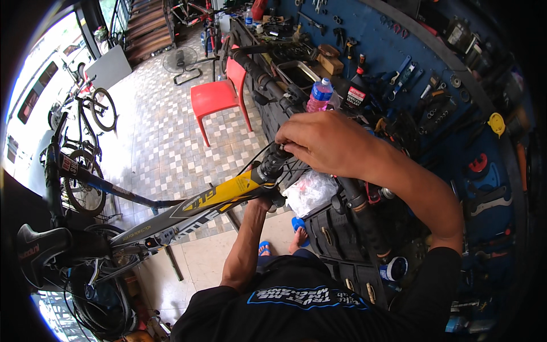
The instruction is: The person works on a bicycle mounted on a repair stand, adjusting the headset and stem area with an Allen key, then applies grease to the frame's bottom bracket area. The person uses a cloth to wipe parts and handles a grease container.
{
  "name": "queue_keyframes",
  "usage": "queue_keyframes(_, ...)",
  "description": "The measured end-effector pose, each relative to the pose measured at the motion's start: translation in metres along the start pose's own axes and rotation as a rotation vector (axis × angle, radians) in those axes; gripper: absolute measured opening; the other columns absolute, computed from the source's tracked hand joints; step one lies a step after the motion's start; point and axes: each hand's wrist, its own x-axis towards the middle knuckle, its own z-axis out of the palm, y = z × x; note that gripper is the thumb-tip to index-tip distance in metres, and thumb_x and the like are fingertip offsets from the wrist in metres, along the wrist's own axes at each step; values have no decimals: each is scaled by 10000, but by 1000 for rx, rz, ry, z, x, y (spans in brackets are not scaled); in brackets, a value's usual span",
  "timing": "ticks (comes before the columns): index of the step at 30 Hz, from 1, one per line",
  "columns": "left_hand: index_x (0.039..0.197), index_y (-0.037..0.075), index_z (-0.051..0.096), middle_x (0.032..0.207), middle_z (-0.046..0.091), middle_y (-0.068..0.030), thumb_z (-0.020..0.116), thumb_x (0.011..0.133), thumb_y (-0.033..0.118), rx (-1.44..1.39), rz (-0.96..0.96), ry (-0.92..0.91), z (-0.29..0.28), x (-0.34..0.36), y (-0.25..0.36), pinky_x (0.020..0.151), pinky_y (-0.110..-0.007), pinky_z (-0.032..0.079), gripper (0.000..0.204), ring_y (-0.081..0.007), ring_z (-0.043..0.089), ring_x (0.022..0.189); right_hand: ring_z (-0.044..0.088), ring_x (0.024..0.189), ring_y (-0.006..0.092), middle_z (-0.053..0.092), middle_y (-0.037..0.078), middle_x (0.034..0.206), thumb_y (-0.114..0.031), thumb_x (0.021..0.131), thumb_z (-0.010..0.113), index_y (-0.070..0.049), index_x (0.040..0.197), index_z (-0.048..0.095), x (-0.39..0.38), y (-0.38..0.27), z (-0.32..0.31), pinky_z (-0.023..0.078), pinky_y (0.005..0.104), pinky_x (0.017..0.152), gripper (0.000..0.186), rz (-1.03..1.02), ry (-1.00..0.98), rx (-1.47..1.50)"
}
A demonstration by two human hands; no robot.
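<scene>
A grey and yellow bicycle frame (228, 191) lies diagonally across my front, its black saddle (34, 242) at the lower left. My right hand (310, 139) pinches the small top part of the black stem and steerer (270, 162) at the frame's front end. Below that end, my left hand (259, 204) is curled underneath, its fingers mostly hidden. Black cables run beside the stem. A crumpled white plastic bag (310, 194) sits to the right of it, and a bottle of pink liquid (319, 97) stands beyond my right hand.
A blue tool wall (484, 171) and cluttered bench run along the right. A red plastic chair (213, 100) stands ahead, a fan (179, 60) behind it. Another bicycle (85, 137) stands at the left beside a stand's arm. Tyres (105, 302) lie lower left. Tiled floor shows between.
</scene>
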Motion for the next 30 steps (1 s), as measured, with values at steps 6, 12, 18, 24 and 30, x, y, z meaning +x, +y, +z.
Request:
queue_keyframes(6,1052,224,671,726,657,-11,592,985,578,-59,-24,-32,-4,3,5,536,-374,565,369,-213,649,602,719,921,323,672,145,932,-100,862,665,-16,943,649,7,-5,-5,595,443,783,117,-170,9,-283)
queue_keyframes(12,1045,224,673,718,656,-19,576,985,602,-49,-32,-39,-7,5,3,542,-382,566,395,-222,649,604,728,867,330,685,159,846,-255,917,673,-22,870,669,13,0,9,589,440,745,238,-109,-70,-388)
queue_keyframes(18,1065,199,695,809,716,-10,542,961,670,-4,-21,-48,-11,2,3,517,-349,541,507,-178,665,623,722,866,380,710,141,843,-436,980,657,-32,855,683,36,-11,-24,570,491,760,424,138,-312,-228)
queue_keyframes(24,1048,214,659,776,653,-3,618,969,585,16,38,0,-16,7,3,566,-361,546,381,-198,639,655,732,926,319,689,100,915,-185,903,672,-38,915,673,18,-7,-13,600,456,778,148,-158,-123,-304)
queue_keyframes(30,1065,125,638,844,658,-58,696,946,406,193,93,-146,-17,-4,5,685,-379,562,311,-233,662,767,764,887,310,757,127,910,-116,846,650,-32,868,742,18,1,3,610,455,707,127,-304,-109,-430)
